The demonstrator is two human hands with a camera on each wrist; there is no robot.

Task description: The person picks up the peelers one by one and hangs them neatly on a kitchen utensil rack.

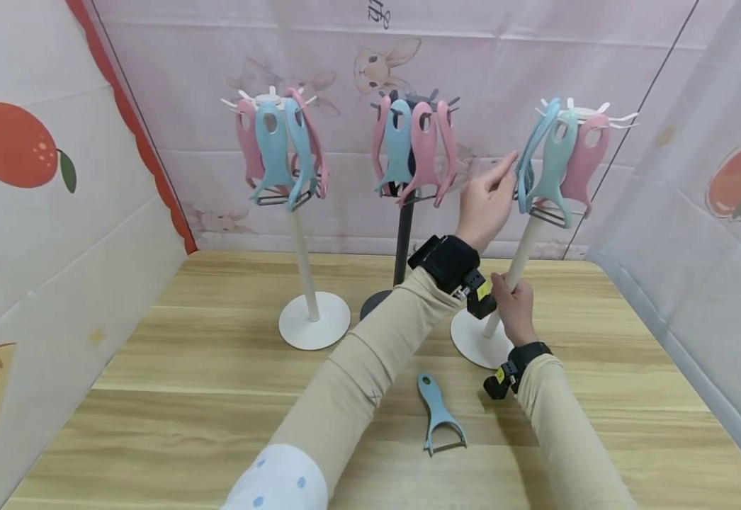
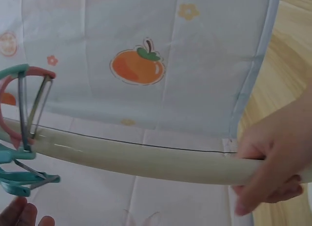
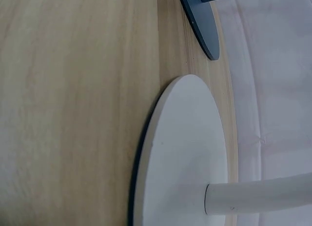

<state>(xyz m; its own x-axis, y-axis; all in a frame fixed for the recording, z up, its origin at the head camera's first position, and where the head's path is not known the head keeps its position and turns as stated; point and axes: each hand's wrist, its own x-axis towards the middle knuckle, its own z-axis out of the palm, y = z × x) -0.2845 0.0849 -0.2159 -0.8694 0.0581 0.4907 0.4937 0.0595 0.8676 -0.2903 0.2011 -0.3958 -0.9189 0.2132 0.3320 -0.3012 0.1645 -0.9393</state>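
My right hand [image 1: 516, 306] grips the white pole [image 1: 523, 251] of the right-hand stand, fingers wrapped round it. That stand's round white base [image 1: 472, 336] is on the table, and its pole slants right in the head view. Blue, light-teal and pink peelers hang from its hooks, among them a teal peeler [image 1: 557, 166] and a pink peeler [image 1: 589, 159]. My left hand [image 1: 487, 202] is raised beside the blue peelers [image 1: 532, 159], index finger extended. In the left wrist view its fingertips [image 2: 24, 214] lie close to a peeler; contact is unclear.
One blue peeler [image 1: 437, 411] lies on the wooden table between my forearms. A white stand [image 1: 303, 262] at left and a dark stand [image 1: 404, 237] in the middle both carry blue and pink peelers. Printed cloth [image 1: 345, 35] hangs behind and at both sides.
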